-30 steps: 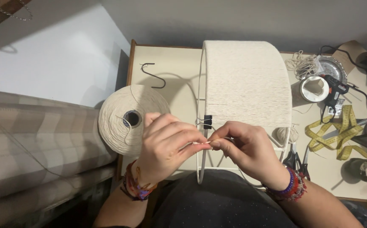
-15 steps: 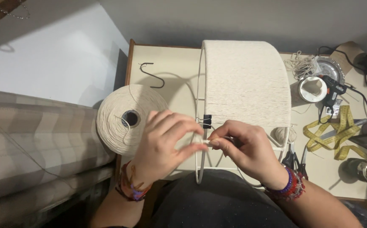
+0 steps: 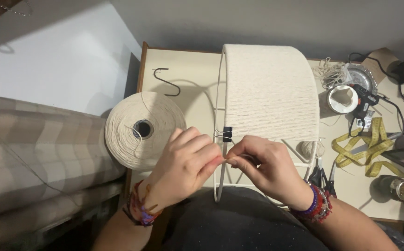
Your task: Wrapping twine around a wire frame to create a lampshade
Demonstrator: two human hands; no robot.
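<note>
A white wire lampshade frame (image 3: 218, 93) lies on the table in front of me, most of it wrapped in cream cord (image 3: 269, 93). A black binder clip (image 3: 226, 134) grips the frame's ring at the edge of the wrapping. My left hand (image 3: 185, 162) and my right hand (image 3: 264, 167) meet just below the clip, fingertips pinched together on a thin strand of cream cord at the ring. A big cone of cream cord (image 3: 141, 129) stands at the table's left edge, beside my left hand.
A black metal hook (image 3: 166, 82) lies on the table at the back left. On the right are a glue gun (image 3: 363, 100), a tape roll (image 3: 342, 99), a yellow measuring tape (image 3: 367, 148), scissors (image 3: 322, 176) and a small tin (image 3: 401, 188). A checked sofa (image 3: 39, 153) is at left.
My hands have stayed at the ring below the clip; my left fingers have shifted slightly as they work the strand. Nothing else has moved.
</note>
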